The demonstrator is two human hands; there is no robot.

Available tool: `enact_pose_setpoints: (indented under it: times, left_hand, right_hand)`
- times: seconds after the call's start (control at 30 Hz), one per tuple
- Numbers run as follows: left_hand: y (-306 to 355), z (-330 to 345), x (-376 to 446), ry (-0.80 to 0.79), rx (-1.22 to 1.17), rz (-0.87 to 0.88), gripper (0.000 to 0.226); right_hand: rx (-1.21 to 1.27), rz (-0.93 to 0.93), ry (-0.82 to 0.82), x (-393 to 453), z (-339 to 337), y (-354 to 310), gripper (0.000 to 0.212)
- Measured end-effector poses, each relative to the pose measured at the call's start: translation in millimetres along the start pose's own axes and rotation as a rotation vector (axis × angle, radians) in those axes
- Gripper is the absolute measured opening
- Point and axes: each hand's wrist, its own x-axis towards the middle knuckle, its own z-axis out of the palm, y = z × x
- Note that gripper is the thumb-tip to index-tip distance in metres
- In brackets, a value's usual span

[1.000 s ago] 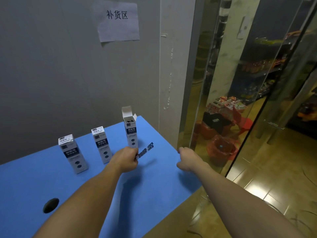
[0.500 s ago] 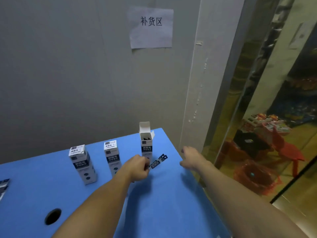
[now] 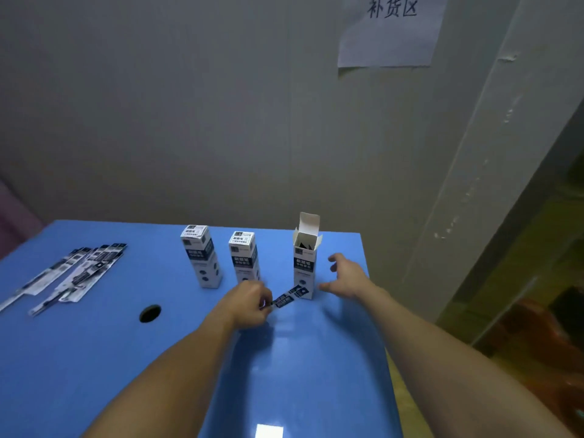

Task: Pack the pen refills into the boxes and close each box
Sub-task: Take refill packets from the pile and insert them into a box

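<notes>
Two boxes [image 3: 202, 256] stand closed on the blue worktop [image 3: 300, 358]; a third box [image 3: 305, 263] stands open; the left hand [image 3: 249, 303] pinches a refill pack [image 3: 289, 297] beside it; the right hand [image 3: 346, 276] hovers spread, empty; more refills [image 3: 79, 267] lie unpacked far left.

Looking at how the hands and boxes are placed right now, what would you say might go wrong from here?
1. The open box is tall, narrow and unsupported; the right hand is open beside it without gripping, so a nudge from the refill pack could tip it.
2. The left hand pinches the pack only at one end, so it might slip or catch on the box's raised flaps.
3. The box stands near the blue table's right edge and could fall off.
</notes>
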Motion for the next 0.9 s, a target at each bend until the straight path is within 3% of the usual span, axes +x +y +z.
enact_pose_setpoints:
  times: [0.13, 0.27, 0.43, 0.6, 0.73, 0.83, 0.9]
  left_hand:
    - [-0.2, -0.7, -22.4, 0.071, -0.056, -0.185, 0.031]
    - [0.5, -8.6, -38.8, 0.150, -0.143, -0.278, 0.028]
    - [5.4, -26.0, -47.5, 0.273, -0.219, -0.279, 0.019]
    - [6.7, -39.3, -53.7, 0.365, -0.308, -0.267, 0.019]
    - [11.5, -52.1, -63.1, 0.575, -0.389, -0.235, 0.026]
    - [16.7, -61.6, -72.3, 0.695, -0.505, -0.208, 0.012]
    - [24.6, -70.1, -81.7, 0.758, -0.575, -0.155, 0.018]
  right_hand:
    - [0.171, -0.029, 0.006, 3.1, 3.7, -10.4, 0.094]
    - [0.227, -0.062, 0.048, 8.6, 9.5, -24.8, 0.076]
    - [0.289, -0.048, 0.109, 6.2, 11.0, -39.9, 0.050]
    - [0.278, -0.077, 0.132, -0.8, 13.1, -45.1, 0.048]
    - [0.255, -0.163, 0.158, -16.7, 15.3, -46.9, 0.046]
    - [0.254, -0.248, 0.177, -34.4, 16.8, -48.1, 0.037]
    - [0.275, -0.298, 0.193, -45.6, 18.1, -49.1, 0.034]
